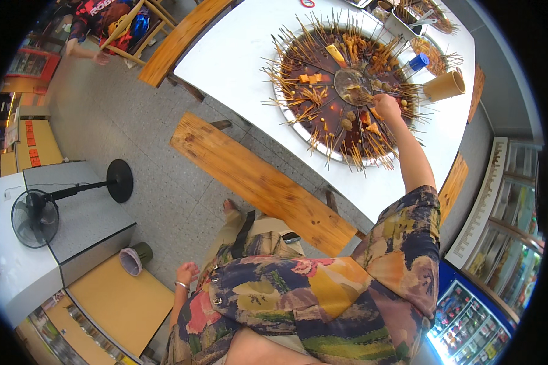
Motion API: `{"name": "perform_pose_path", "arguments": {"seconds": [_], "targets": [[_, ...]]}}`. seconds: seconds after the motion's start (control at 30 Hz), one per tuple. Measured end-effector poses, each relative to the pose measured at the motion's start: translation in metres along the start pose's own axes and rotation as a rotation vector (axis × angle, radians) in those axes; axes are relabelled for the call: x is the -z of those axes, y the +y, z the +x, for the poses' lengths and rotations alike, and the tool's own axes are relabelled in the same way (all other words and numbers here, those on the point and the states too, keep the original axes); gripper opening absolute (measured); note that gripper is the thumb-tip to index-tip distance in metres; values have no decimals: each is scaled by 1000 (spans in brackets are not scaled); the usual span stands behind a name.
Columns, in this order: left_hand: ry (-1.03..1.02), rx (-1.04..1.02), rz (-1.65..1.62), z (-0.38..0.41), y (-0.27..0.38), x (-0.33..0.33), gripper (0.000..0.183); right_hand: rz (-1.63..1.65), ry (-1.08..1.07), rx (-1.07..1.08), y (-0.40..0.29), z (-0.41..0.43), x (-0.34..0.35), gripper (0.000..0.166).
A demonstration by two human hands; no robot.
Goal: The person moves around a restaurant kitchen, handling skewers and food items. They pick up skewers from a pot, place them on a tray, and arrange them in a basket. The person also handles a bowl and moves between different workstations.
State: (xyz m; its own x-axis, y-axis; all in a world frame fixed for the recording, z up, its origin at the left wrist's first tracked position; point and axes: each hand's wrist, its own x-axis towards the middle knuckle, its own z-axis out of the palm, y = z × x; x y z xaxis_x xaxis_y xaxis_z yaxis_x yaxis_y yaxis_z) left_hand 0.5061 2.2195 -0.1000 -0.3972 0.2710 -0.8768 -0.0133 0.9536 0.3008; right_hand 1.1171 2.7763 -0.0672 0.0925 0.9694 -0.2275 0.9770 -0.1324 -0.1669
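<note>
My right hand point(387, 107) reaches over a large round metal pan point(297, 130) of dark red broth, divided into wedges. Its fingers are closed on some thin skewers point(367, 97), whose far ends lie at the pan's round middle compartment point(342, 84). Many wooden sticks stand out around the pan's rim. Tofu-like cubes point(310, 78), brown balls point(347, 121) and a yellow slab point(335, 54) lie in the wedges. Low beside my body hangs my left hand point(187, 272), empty, with loosely curled fingers and a bracelet at the wrist.
The pan stands on a white table point(228, 54) with a wooden bench point(255, 178) before me. A bamboo cup point(444, 86), a blue cup point(419, 62) and a metal container point(402, 25) stand beyond it. A floor fan point(36, 216) and a bin point(134, 259) are left. Another person's hand point(101, 58) is upper left.
</note>
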Motion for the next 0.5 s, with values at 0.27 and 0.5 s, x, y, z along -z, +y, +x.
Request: {"name": "perform_pose_path", "arguments": {"seconds": [0.27,0.5], "targets": [[-14,29,-53,7,-21,1,20,-8,-1,-51,-27,-17,-1,31],[-46,-28,59,8,-24,-1,22,245,284,-130,15,-18,-45,19]]}}
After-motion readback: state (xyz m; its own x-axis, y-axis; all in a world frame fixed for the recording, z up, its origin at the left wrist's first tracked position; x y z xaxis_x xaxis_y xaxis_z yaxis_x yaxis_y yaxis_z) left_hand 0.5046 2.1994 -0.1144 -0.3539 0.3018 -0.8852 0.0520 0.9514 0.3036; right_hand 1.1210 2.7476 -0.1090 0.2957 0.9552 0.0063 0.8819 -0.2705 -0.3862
